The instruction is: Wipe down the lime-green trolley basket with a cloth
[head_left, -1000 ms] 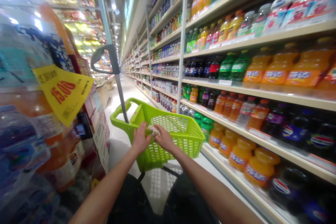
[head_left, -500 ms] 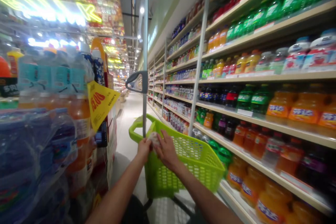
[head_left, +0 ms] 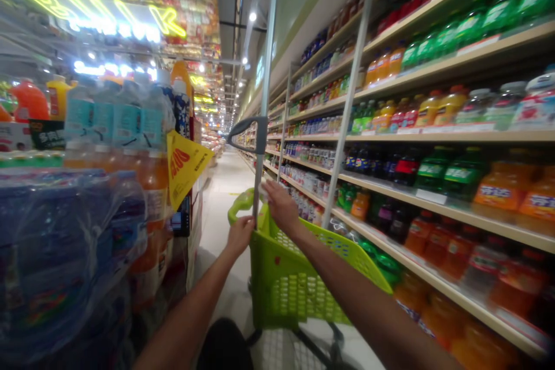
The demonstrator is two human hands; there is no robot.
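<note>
A green plastic shopping cart [head_left: 288, 283] stands in front of me, with perforated sides and a rounded green handle [head_left: 238, 205]. From its near corner rises a grey metal pole [head_left: 263, 92] bearing a dark grey loop grip [head_left: 247, 133]. My right hand [head_left: 281, 203] is closed on a crumpled white cloth or tissue [head_left: 262, 191], pressed to the lower pole just above the basket's rim. Lower down, my left hand [head_left: 241, 235] is closed at the pole's foot, fingers against the green corner. Its fingertips are partly hidden.
Shelves [head_left: 433, 133] of bottled drinks line the right side, close to the cart. On the left stand stacked shrink-wrapped bottles [head_left: 78, 254] with a yellow price sign [head_left: 186, 167] jutting out. A pale aisle floor [head_left: 223, 176] runs ahead between them.
My right hand has moved up to the pole with the white cloth, away from my left hand. My left hand has moved from the cloth to the pole's foot. The view has turned slightly left.
</note>
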